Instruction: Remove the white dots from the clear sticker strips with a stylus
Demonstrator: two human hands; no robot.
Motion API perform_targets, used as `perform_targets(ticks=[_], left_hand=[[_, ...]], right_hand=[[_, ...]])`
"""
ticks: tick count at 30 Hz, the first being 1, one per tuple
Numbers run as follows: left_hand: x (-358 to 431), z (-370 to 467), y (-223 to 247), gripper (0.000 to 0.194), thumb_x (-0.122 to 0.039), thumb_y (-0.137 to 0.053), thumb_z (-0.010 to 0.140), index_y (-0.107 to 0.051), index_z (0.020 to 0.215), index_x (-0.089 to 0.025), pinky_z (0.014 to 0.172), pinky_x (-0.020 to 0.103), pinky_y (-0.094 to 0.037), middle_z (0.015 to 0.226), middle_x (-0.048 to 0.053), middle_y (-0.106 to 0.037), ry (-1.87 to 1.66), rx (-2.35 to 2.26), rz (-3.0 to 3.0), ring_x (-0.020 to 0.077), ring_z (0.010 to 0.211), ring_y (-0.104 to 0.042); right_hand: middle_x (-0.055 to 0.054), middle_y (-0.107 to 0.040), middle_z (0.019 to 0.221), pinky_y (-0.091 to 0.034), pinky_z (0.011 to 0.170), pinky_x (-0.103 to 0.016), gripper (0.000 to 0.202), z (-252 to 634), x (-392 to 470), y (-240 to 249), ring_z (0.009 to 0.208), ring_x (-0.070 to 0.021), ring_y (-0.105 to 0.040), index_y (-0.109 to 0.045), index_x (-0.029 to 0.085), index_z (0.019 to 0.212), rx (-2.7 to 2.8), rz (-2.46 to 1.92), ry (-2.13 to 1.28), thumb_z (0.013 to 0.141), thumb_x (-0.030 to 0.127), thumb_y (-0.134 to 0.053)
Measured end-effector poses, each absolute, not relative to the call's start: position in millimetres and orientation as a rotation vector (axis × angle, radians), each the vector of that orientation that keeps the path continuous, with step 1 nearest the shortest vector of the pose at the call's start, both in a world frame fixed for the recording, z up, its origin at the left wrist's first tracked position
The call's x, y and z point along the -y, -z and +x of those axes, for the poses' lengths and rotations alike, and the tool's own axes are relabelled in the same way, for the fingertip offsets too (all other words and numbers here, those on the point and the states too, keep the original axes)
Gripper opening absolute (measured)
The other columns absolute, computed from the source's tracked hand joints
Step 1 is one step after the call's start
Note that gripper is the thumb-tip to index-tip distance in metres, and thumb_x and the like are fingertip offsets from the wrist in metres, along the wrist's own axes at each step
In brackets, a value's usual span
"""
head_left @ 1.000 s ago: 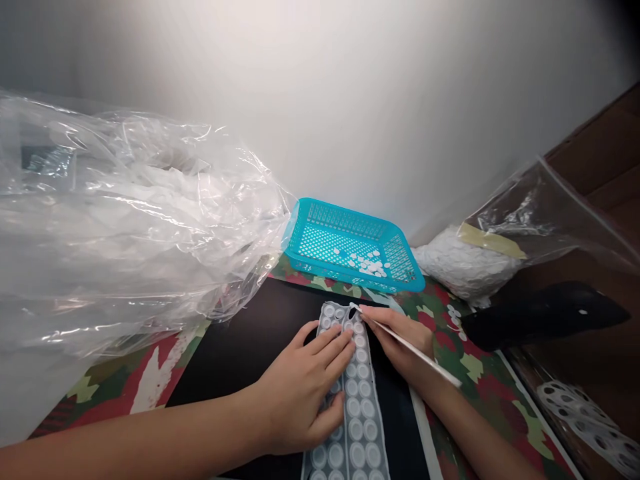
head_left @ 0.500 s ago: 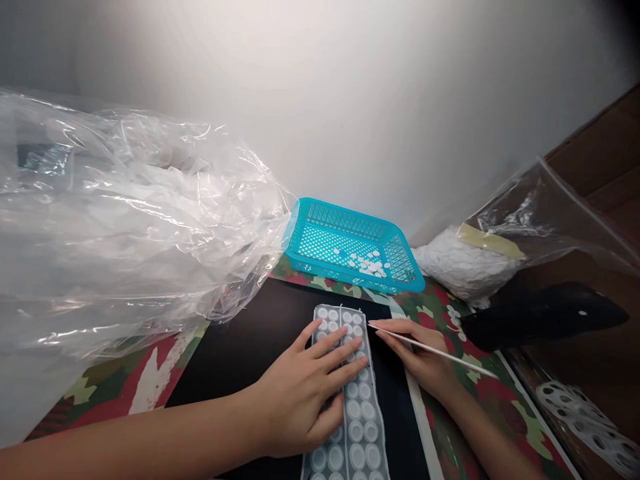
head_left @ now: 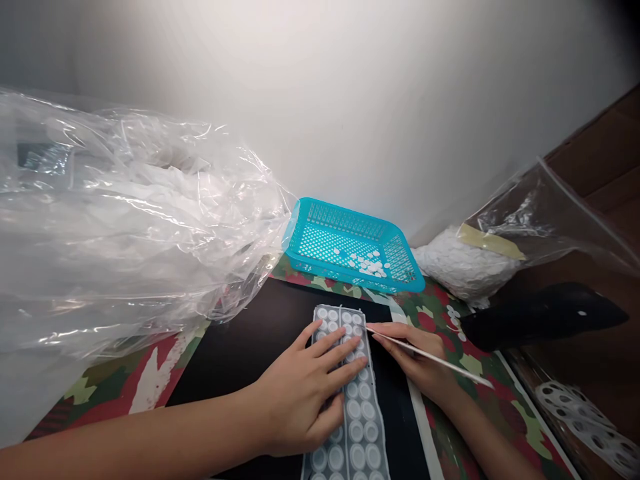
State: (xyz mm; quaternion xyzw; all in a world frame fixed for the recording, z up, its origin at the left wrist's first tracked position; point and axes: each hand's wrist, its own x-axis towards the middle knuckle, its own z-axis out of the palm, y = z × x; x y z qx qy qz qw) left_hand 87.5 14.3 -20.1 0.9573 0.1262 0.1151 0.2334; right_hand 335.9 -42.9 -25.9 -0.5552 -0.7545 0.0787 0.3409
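A long translucent sheet [head_left: 357,412] with rows of round white pieces lies on a black mat [head_left: 235,353]. Across its upper half my left hand [head_left: 315,387] rests flat, fingers spread, covering some of the rounds. At the sheet's upper right edge, my right hand [head_left: 420,357] pinches a thin white stick [head_left: 440,361]. The stick's tip is over the rounds near that edge; whether it touches one I cannot tell. The stick's other end points out to the lower right.
Behind the mat stands a turquoise basket [head_left: 325,267] with several small white discs [head_left: 373,267]. A big clear plastic bag [head_left: 150,220] fills the left. To the right are a bag of white material [head_left: 465,267], a black object [head_left: 545,317] and white ringed strips [head_left: 585,420].
My right hand has shifted slightly left, bringing the stick's tip further over the sheet's edge. The left hand stays in place.
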Motion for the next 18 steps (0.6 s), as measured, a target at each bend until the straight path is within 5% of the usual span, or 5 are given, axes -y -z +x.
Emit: perform_targets(ticks=[18], left_hand=[[-13.6,88.2,22.8,0.051,-0.032,-0.037,0.093,-0.031,0.143,-0.026,0.114,0.046,-0.017,0.151,0.003,-0.031,-0.393,-0.355,2.666,0.0240,0.138,-0.029]], right_hand=[[-0.002,-0.069,0.114,-0.056,0.090,-0.029,0.041,331.0,35.6,34.0,0.099,-0.0199,-0.069,-0.060,0.026,0.122,2.114,-1.331,0.169,0.088,0.006,-0.050]])
